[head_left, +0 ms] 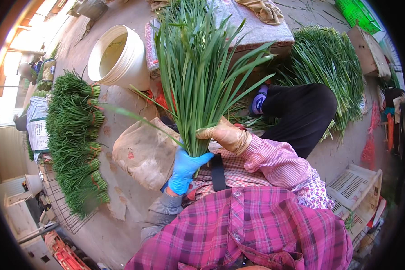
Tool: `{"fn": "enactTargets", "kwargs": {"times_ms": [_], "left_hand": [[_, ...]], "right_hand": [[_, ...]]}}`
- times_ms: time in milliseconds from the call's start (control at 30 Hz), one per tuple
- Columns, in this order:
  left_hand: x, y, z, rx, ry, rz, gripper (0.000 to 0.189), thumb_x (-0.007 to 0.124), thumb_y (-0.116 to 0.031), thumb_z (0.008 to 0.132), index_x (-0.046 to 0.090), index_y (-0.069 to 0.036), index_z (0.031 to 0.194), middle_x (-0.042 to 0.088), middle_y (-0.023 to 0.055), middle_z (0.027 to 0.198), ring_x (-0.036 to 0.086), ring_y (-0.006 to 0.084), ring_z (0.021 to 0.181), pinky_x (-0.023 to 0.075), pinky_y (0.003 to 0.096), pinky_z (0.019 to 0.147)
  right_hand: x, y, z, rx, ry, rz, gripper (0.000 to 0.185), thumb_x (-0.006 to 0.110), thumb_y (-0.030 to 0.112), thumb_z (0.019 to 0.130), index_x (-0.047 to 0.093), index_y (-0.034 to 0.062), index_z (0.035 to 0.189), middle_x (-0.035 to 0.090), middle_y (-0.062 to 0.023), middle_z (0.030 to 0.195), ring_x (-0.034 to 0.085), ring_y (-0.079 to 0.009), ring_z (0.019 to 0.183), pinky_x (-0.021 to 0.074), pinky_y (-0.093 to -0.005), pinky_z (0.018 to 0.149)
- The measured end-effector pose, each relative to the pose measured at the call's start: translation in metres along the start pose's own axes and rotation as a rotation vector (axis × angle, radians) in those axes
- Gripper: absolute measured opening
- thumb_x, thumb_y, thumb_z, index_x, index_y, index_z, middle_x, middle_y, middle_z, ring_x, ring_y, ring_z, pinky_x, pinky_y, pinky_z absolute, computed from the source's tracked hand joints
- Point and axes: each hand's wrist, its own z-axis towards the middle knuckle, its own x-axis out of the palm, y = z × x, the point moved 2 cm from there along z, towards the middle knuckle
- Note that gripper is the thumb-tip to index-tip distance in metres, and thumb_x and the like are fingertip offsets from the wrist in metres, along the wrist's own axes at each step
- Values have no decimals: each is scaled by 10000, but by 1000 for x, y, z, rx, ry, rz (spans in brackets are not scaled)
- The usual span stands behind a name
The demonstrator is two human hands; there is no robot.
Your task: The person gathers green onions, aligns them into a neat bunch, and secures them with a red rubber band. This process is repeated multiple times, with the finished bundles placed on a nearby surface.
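Note:
A loose bunch of long green garlic chives (202, 91) stands upright before my chest, leaves fanned out at the top. My left hand (189, 167), in a blue rubber glove, is closed around the lower stalks. My right hand (227, 135), in a pale tan glove, lies against the bunch just above it, thumb across the stalks; its fingers are mostly hidden. Behind the bunch, more chives lie on a block wrapped in printed woven plastic (256, 32). A large heap of loose chives (327, 71) rests beyond my bent right knee.
A white bucket (138, 64) with liquid stands at upper left. Tied chive bundles (74, 141) lie in a row along the left, by a wire rack (54, 189). A cloth-covered pad (146, 153) is beside my left hand. A plastic crate (349, 185) sits at right, a green basket (356, 15) farther off.

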Motion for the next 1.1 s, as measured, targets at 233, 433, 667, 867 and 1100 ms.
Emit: {"fn": "enactTargets", "kwargs": {"times_ms": [233, 433, 667, 867, 1100], "left_hand": [[-28, -18, -15, -168, 250, -475, 759, 723, -175, 719, 377, 20, 1366, 555, 190, 1247, 565, 339, 1147, 497, 449, 942], [-27, -16, -29, -314, 176, -544, 649, 672, -164, 716, 454, 33, 1295, 577, 191, 1189, 630, 261, 822, 535, 348, 698], [-36, 9, -31, -242, 164, -718, 560, 623, -102, 675, 514, 40, 1206, 613, 164, 1012, 522, 150, 569, 443, 259, 509], [-39, 5, -30, -202, 124, -732, 530, 611, -88, 677, 517, 45, 1182, 604, 160, 953, 505, 145, 537, 432, 250, 482], [-41, 2, -38, -196, 43, -621, 482, 626, -52, 672, 542, 34, 1139, 611, 162, 930, 503, 154, 530, 434, 256, 481]], "right_hand": [[4, -8, 2, 13, 107, 88, 530, 742, 122, 790, 528, 53, 1270, 616, -48, 1143, 558, -174, 1058, 450, -340, 916], [3, -11, 11, -183, 200, -193, 567, 790, 189, 773, 519, 64, 1255, 599, -50, 1168, 550, -178, 1071, 465, -358, 906], [0, -4, 2, -63, 190, -491, 560, 804, 224, 748, 543, 34, 1206, 653, -87, 1052, 594, -196, 998, 472, -344, 878], [-29, 25, -25, -80, 232, -734, 425, 739, 202, 820, 626, 42, 1197, 669, -102, 1051, 626, -188, 976, 499, -333, 860], [-11, 106, -21, -1043, -337, -1305, 116, 670, 104, 788, 671, 105, 903, 660, -25, 952, 589, -229, 1023, 370, -404, 974]]}}
